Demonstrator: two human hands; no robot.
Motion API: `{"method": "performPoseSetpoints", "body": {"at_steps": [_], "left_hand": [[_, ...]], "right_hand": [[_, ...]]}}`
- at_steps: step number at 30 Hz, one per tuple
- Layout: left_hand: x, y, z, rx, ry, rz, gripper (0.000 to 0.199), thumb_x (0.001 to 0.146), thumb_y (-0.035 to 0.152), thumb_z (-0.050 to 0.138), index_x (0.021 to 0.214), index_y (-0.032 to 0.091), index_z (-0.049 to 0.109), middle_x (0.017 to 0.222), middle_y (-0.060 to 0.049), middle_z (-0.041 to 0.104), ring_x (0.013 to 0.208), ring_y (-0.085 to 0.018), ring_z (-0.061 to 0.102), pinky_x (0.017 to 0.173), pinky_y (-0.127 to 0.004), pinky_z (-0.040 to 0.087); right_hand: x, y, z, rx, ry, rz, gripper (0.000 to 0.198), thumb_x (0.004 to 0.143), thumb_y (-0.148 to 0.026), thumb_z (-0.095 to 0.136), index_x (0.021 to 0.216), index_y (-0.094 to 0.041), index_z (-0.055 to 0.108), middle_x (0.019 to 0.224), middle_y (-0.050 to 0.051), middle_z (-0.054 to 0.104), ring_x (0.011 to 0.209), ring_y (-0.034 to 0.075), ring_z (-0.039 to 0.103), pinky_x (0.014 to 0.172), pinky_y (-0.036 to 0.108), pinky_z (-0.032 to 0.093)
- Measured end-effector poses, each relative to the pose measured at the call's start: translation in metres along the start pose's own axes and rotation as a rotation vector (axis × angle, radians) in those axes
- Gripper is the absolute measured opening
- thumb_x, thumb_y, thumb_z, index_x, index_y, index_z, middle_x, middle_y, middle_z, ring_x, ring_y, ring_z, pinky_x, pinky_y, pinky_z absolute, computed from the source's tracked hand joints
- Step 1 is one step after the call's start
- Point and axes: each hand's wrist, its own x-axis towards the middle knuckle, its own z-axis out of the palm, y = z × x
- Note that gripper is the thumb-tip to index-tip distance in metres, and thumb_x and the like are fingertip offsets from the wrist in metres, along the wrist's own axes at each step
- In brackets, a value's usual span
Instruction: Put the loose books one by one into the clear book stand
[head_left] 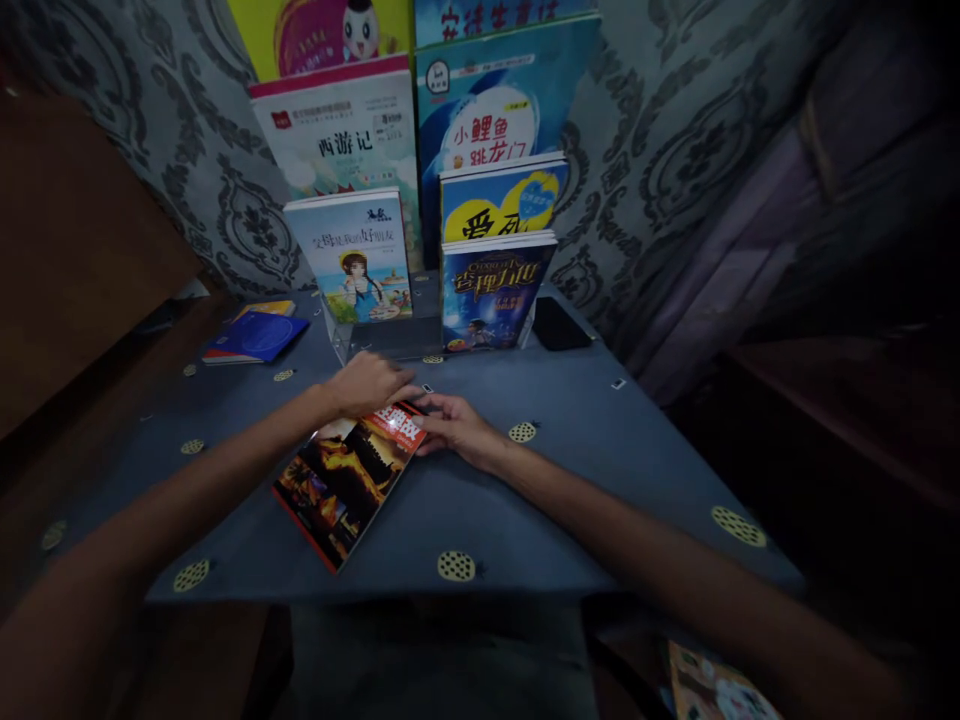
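A paperback book (pixel 358 485) with a dark, orange-lit cover and a red title band lies at a slant near the table's front edge. My right hand (pixel 459 432) grips its upper right corner, the thumb on the cover and the fingers at the edge. Across the book's top edge lies my left hand (pixel 371 384), knuckles up, its bent fingers close together and reaching toward my right fingertips. Part of the title is hidden under the hands. Just beyond them, a clear display rack (pixel 409 338) holds upright books in two columns.
In the rack stand a light-blue book (pixel 351 262) on the left and a dark-blue book (pixel 491 295) on the right. A blue book (pixel 262 335) tops a small pile at the left. A black phone-like object (pixel 561 325) lies right of the rack on the pineapple-patterned tablecloth (pixel 570 500).
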Motion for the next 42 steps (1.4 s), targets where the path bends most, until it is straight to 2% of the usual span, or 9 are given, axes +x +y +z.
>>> {"method": "performPoseSetpoints", "body": {"at_steps": [3,5,9,12,14,18,22,26,42], "left_hand": [[-0.016,0.028,0.009,0.001,0.161,-0.228,0.033,0.103,0.035,0.041,0.114,0.014,0.064,0.113,-0.015,0.069,0.109,-0.026,0.064,0.091,-0.037,0.048],[-0.036,0.053,0.018,-0.136,0.189,-0.365,0.043,0.102,0.044,0.043,0.132,0.014,0.053,0.123,-0.016,0.065,0.113,-0.027,0.064,0.089,-0.038,0.053],[-0.083,0.083,0.044,-0.133,0.195,-0.354,0.067,0.096,0.055,0.052,0.148,0.015,0.038,0.146,-0.021,0.053,0.137,-0.034,0.051,0.108,-0.052,0.046],[-0.104,0.076,0.056,-0.097,0.099,-0.294,0.058,0.099,0.046,0.048,0.148,0.016,0.041,0.153,-0.019,0.049,0.144,-0.033,0.044,0.114,-0.054,0.041],[-0.108,0.069,0.056,-0.102,0.045,-0.254,0.054,0.099,0.043,0.047,0.147,0.018,0.044,0.154,-0.017,0.048,0.145,-0.031,0.043,0.115,-0.052,0.041],[-0.099,0.073,0.045,-0.050,0.051,-0.280,0.046,0.099,0.038,0.048,0.139,0.016,0.054,0.147,-0.017,0.056,0.137,-0.031,0.052,0.110,-0.049,0.047],[-0.079,0.093,0.037,0.053,0.083,-0.380,0.034,0.099,0.037,0.050,0.118,0.012,0.065,0.122,-0.018,0.068,0.114,-0.032,0.064,0.094,-0.045,0.056],[-0.069,0.102,0.036,0.129,0.074,-0.376,0.032,0.102,0.036,0.045,0.107,0.015,0.069,0.107,-0.014,0.072,0.101,-0.029,0.068,0.079,-0.039,0.058],[-0.071,0.096,0.045,0.173,0.388,-0.263,0.028,0.102,0.027,0.049,0.102,0.014,0.073,0.104,-0.010,0.078,0.089,-0.025,0.072,0.069,-0.034,0.054]], "right_hand": [[0.000,0.000,-0.001,0.034,0.072,0.049,0.028,0.078,-0.014,0.077,0.097,-0.019,0.057,0.069,-0.003,0.072,0.060,0.012,0.071,0.055,0.022,0.063],[-0.002,-0.001,0.001,0.066,0.110,0.046,0.024,0.081,-0.010,0.071,0.098,-0.019,0.058,0.073,-0.002,0.072,0.062,0.012,0.072,0.055,0.021,0.063],[-0.004,0.000,0.002,0.043,0.087,0.017,0.021,0.085,-0.009,0.065,0.100,-0.020,0.056,0.072,-0.004,0.071,0.061,0.011,0.072,0.056,0.020,0.063],[-0.002,0.002,-0.001,-0.121,0.018,0.032,0.010,0.089,-0.013,0.060,0.097,-0.019,0.056,0.063,-0.004,0.068,0.054,0.011,0.070,0.052,0.020,0.060],[-0.001,0.001,-0.006,-0.276,0.056,-0.019,0.003,0.090,-0.015,0.058,0.092,-0.018,0.059,0.061,-0.004,0.065,0.049,0.010,0.066,0.045,0.016,0.054],[-0.006,-0.004,-0.017,-0.487,0.191,-0.210,0.006,0.091,-0.017,0.057,0.090,-0.017,0.063,0.070,-0.001,0.067,0.054,0.009,0.064,0.044,0.015,0.048],[-0.018,-0.006,-0.018,-0.643,0.178,-0.305,0.017,0.093,-0.016,0.051,0.100,-0.016,0.067,0.079,0.002,0.073,0.068,0.011,0.068,0.061,0.021,0.053],[-0.025,-0.007,-0.014,-0.760,0.142,-0.355,0.021,0.094,-0.017,0.053,0.108,-0.017,0.069,0.087,0.003,0.077,0.079,0.014,0.071,0.069,0.024,0.051],[-0.026,-0.012,-0.013,-0.721,0.075,-0.412,0.025,0.095,-0.012,0.050,0.109,-0.014,0.070,0.091,0.004,0.078,0.071,0.011,0.064,0.069,0.024,0.044]]}}
